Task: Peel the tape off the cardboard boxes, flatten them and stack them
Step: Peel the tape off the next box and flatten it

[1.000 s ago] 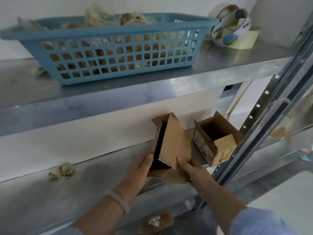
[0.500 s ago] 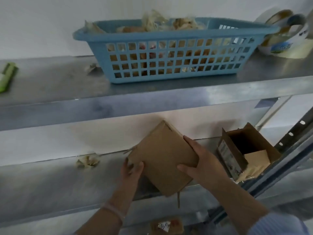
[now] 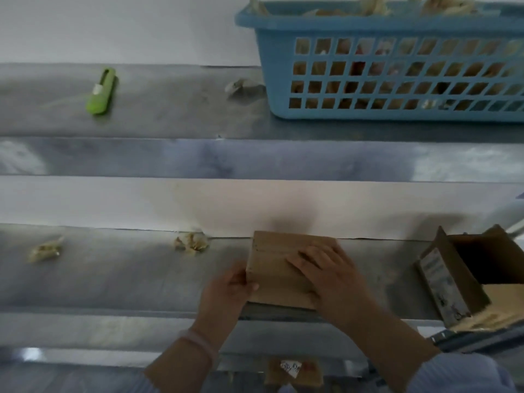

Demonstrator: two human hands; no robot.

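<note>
A tape wad (image 3: 45, 252) lies on the lower shelf (image 3: 127, 276), far out at nine o'clock from the flat box (image 3: 275, 265). A second wad (image 3: 192, 242) sits near the box's ten o'clock corner. On the upper shelf (image 3: 170, 114) a green cutter (image 3: 101, 92) lies at eleven o'clock, and a third wad (image 3: 241, 87) lies just beside the basket (image 3: 275, 66) at one o'clock, which holds what looks like more peeled tape. Peeling seems well along.

One box is down flat near the lower shelf's front edge, and I can make out no tape on its top face. Whether other flat boxes lie under it I cannot tell. At its three o'clock, well apart, an open box (image 3: 453, 282) with a label on its side is not yet flattened, so that one at least is left. More cardboard (image 3: 295, 373) shows at six o'clock, below the shelf, too blurred to judge.

The left hand (image 3: 226, 287) comes in from six o'clock and holds the flat box's near-left edge, thumb on top, the other fingers hidden past the edge. The right hand (image 3: 326, 270) lies flat on the box's three o'clock half. Its fingers are straight, slightly spread and point towards ten o'clock, pressing down and gripping nothing.
</note>
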